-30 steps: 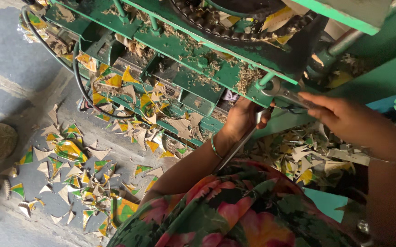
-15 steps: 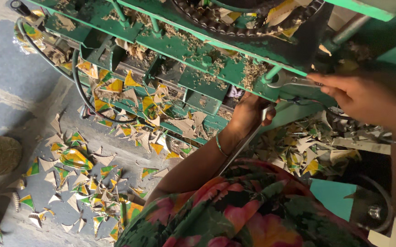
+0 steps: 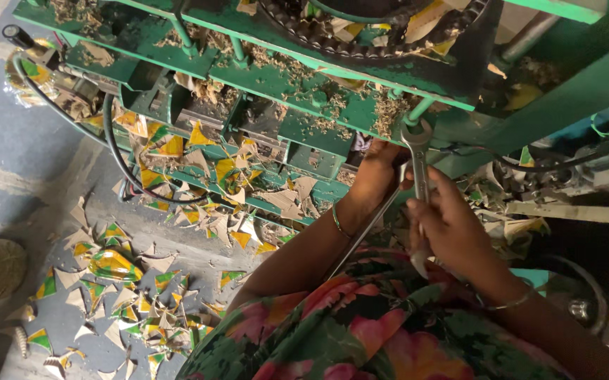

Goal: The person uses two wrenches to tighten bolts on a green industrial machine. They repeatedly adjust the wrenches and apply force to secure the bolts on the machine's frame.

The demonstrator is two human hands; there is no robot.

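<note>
The right hand [image 3: 452,229] is gripping a steel spanner [image 3: 417,165] by its shaft, its open head rising above the fingers to a green rod [image 3: 417,112] on the machine frame [image 3: 283,77]. The left hand [image 3: 377,176] is closing round a second long tool [image 3: 364,232], just beside it.

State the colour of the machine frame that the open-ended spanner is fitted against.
Green: the painted metal machine frame shows best in the head view, with the silver open-ended spanner at its bolt.
</note>
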